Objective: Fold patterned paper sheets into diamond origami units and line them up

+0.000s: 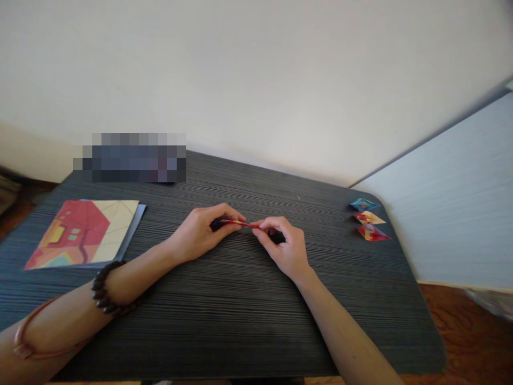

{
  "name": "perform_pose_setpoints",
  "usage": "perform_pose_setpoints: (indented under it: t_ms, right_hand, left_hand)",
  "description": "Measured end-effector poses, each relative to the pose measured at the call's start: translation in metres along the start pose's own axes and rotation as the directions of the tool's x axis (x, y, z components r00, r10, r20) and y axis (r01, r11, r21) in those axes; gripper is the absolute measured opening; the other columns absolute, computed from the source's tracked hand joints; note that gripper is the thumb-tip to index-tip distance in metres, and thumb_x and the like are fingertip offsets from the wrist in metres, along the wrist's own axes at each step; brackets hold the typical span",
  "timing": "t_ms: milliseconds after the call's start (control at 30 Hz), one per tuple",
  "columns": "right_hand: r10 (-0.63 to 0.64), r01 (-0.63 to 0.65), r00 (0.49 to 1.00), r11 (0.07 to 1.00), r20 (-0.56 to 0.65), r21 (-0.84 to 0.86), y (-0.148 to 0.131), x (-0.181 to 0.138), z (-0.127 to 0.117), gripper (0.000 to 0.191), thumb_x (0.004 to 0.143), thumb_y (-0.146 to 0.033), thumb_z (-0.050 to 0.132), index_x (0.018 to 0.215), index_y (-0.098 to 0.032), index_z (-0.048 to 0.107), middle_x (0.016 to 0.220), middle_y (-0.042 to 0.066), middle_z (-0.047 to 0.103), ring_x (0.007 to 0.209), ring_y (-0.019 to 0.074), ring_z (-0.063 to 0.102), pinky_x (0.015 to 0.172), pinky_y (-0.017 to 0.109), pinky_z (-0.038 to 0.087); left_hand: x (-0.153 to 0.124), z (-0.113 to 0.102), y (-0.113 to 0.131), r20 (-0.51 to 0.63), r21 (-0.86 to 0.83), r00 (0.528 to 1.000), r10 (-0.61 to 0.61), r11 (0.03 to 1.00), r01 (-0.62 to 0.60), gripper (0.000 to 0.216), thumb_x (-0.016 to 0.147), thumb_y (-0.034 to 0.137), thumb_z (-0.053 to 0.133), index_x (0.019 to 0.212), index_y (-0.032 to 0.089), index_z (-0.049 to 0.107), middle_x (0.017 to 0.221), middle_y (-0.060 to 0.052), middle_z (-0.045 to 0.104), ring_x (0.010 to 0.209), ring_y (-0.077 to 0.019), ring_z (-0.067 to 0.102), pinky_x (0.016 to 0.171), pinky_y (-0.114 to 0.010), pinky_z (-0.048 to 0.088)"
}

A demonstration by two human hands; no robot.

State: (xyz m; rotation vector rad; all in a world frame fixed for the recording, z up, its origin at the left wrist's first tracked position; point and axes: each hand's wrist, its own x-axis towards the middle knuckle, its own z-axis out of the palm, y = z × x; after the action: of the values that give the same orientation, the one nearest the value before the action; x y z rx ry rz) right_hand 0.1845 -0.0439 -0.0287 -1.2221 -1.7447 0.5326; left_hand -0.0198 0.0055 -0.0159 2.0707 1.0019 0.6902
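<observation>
My left hand (202, 232) and my right hand (282, 247) meet at the middle of a dark striped table (240, 315). Both pinch a small folded piece of coloured paper (239, 223), seen edge-on as a thin red strip held just above the tabletop. The left fingers close on its left end, the right fingertips on its right end. A dark bead bracelet and a thin copper bangle sit on my left forearm.
A stack of printed square sheets (82, 232) with a red house pattern lies at the left. Three small folded paper pieces (368, 218) lie in a row near the table's right edge. A pale wall stands behind, a light panel at the right.
</observation>
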Motion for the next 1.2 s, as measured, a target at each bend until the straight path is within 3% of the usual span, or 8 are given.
perform_pose_setpoints:
  t_ms: [267, 367, 533, 800, 900, 1033, 1200]
  right_hand:
    - [-0.124, 0.121, 0.992, 0.988, -0.025, -0.093, 0.001, 0.000, 0.002, 0.006, 0.086, -0.018, 0.057, 0.088, -0.024, 0.056, 0.091, -0.001, 0.072, 0.077, 0.0118, 0.066, 0.074, 0.027, 0.052]
    - [-0.147, 0.149, 0.989, 0.983, 0.021, -0.109, -0.003, -0.001, 0.001, 0.007, 0.085, -0.019, 0.056, 0.089, -0.024, 0.057, 0.095, 0.000, 0.072, 0.081, 0.0134, 0.066, 0.076, 0.030, 0.052]
    - [-0.041, 0.047, 0.995, 0.996, 0.087, -0.079, -0.010, -0.001, -0.004, 0.008, 0.086, -0.021, 0.052, 0.089, -0.023, 0.059, 0.096, 0.001, 0.071, 0.082, 0.0145, 0.065, 0.078, 0.031, 0.051]
    - [0.129, -0.130, 0.990, 0.992, 0.052, 0.007, -0.005, 0.002, -0.003, 0.005, 0.081, -0.022, 0.058, 0.086, -0.021, 0.059, 0.073, -0.001, 0.066, 0.065, 0.0119, 0.060, 0.066, 0.027, 0.047]
    - [0.200, -0.203, 0.978, 0.977, 0.059, 0.058, -0.002, 0.003, -0.003, 0.010, 0.081, -0.020, 0.057, 0.091, -0.020, 0.057, 0.071, -0.002, 0.068, 0.062, 0.0117, 0.060, 0.064, 0.026, 0.045]
    - [0.179, -0.189, 0.976, 0.979, 0.121, 0.077, -0.002, 0.003, -0.002, 0.011, 0.081, -0.018, 0.056, 0.092, -0.021, 0.057, 0.071, -0.002, 0.068, 0.062, 0.0115, 0.061, 0.064, 0.026, 0.046]
    - [0.132, -0.129, 0.990, 0.991, 0.058, -0.042, -0.003, 0.001, 0.000, 0.008, 0.080, -0.019, 0.057, 0.086, -0.022, 0.060, 0.071, -0.002, 0.067, 0.063, 0.0117, 0.061, 0.065, 0.026, 0.047]
  left_hand:
    - [-0.003, 0.004, -0.002, 0.012, 0.088, 0.993, 0.115, 0.989, -0.116, 0.009, 0.087, 0.027, 0.055, 0.094, 0.022, 0.057, 0.105, 0.000, 0.068, 0.094, -0.0159, 0.063, 0.085, -0.030, 0.048]
    - [-0.003, 0.004, -0.004, -0.016, 0.138, 0.992, 0.123, 0.983, -0.120, 0.010, 0.087, 0.025, 0.054, 0.094, 0.022, 0.059, 0.100, 0.000, 0.069, 0.092, -0.0157, 0.063, 0.084, -0.029, 0.048]
    - [-0.001, 0.000, -0.005, -0.085, 0.220, 0.972, 0.219, 0.956, -0.196, 0.009, 0.084, 0.019, 0.055, 0.089, 0.021, 0.062, 0.099, -0.001, 0.070, 0.096, -0.0182, 0.062, 0.089, -0.034, 0.046]
    - [0.000, -0.003, -0.007, -0.051, 0.253, 0.953, 0.297, 0.927, -0.276, 0.013, 0.084, 0.011, 0.053, 0.091, 0.019, 0.061, 0.097, -0.002, 0.070, 0.094, -0.0161, 0.061, 0.088, -0.033, 0.044]
    - [0.000, -0.002, -0.005, -0.034, 0.293, 0.941, 0.336, 0.904, -0.312, 0.010, 0.086, 0.016, 0.055, 0.094, 0.020, 0.061, 0.096, -0.003, 0.070, 0.090, -0.0161, 0.062, 0.086, -0.033, 0.044]
    - [0.000, -0.002, 0.000, -0.014, 0.336, 0.922, 0.388, 0.870, -0.361, 0.011, 0.086, 0.022, 0.058, 0.097, 0.021, 0.060, 0.101, -0.003, 0.070, 0.092, -0.0162, 0.063, 0.086, -0.033, 0.043]
    - [-0.002, -0.004, 0.000, -0.021, 0.419, 0.892, 0.452, 0.814, -0.403, 0.019, 0.086, 0.019, 0.056, 0.104, 0.023, 0.060, 0.109, -0.003, 0.068, 0.096, -0.0165, 0.063, 0.094, -0.036, 0.039]
